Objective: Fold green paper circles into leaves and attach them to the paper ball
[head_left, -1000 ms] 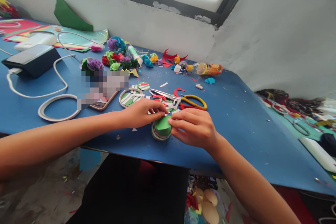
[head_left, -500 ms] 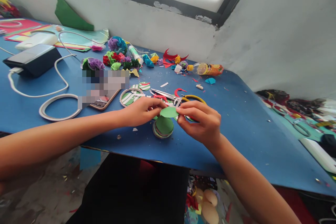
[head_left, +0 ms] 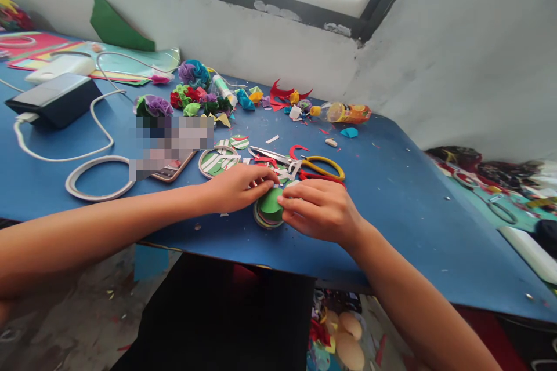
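Note:
A green paper circle [head_left: 270, 202] lies tilted over a small round stack of paper discs in a ring [head_left: 266, 224] near the table's front edge. My right hand [head_left: 319, 208] pinches the circle's right edge between thumb and fingers. At its upper left edge is my left hand [head_left: 239, 186], fingers closed on the paper. Just beyond my hands lie scissors [head_left: 322, 166] with yellow and red handles, among striped green-and-white paper scraps [head_left: 278, 170]. Left of these, a tape ring [head_left: 219, 161] surrounds more striped paper.
On the blue table [head_left: 391, 226] are a phone [head_left: 176, 168], a white ring [head_left: 100, 178], a black device [head_left: 54, 99] with a white cable, ruffled paper flowers [head_left: 194, 73], a glue stick [head_left: 224, 88] and a lying orange-labelled bottle [head_left: 348, 113]. A wall stands behind.
The green circle has come down from above the stack onto it. My right hand has moved slightly left and down with it; my left hand has shifted a little right.

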{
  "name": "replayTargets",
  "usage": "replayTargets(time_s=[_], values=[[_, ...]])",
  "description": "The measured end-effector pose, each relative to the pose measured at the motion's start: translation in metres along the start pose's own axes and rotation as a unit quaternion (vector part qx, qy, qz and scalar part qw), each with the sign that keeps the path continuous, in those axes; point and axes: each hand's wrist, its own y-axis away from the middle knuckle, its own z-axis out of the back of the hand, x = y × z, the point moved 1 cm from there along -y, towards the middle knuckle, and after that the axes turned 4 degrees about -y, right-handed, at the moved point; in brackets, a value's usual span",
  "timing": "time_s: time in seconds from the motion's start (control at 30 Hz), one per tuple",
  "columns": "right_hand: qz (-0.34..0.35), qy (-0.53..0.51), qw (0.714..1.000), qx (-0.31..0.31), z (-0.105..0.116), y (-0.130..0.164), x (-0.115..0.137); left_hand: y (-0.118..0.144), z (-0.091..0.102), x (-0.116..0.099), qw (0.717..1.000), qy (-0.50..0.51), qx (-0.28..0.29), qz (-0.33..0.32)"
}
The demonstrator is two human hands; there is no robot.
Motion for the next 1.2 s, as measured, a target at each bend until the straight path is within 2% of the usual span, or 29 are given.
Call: replayTargets(time_s=[0.57, 0.9, 1.03, 1.1, 1.2], values=[[-0.001, -0.035, 0.997, 0.071, -0.0019, 0.0022, -0.0008, -0.0015, -0.0002, 0.0023, 1.000, -0.013, 0.015, -0.009], [-0.058, -0.086, 0.982, 0.156, 0.0021, -0.0017, 0.0014, 0.0012, -0.0015, -0.0029, 0.992, -0.106, 0.056, -0.047], [-0.082, -0.116, 0.977, 0.156, 0.0018, -0.0014, -0.0008, 0.0017, -0.0021, -0.0029, 0.992, -0.107, 0.047, -0.053], [-0.093, -0.126, 0.977, 0.145, 0.0015, -0.0006, -0.0030, 0.0018, -0.0025, -0.0018, 0.991, -0.112, 0.029, -0.072], [-0.109, -0.132, 0.975, 0.141, 0.0007, 0.0012, -0.0074, 0.0018, -0.0034, -0.0005, 0.983, -0.123, 0.003, -0.138]])
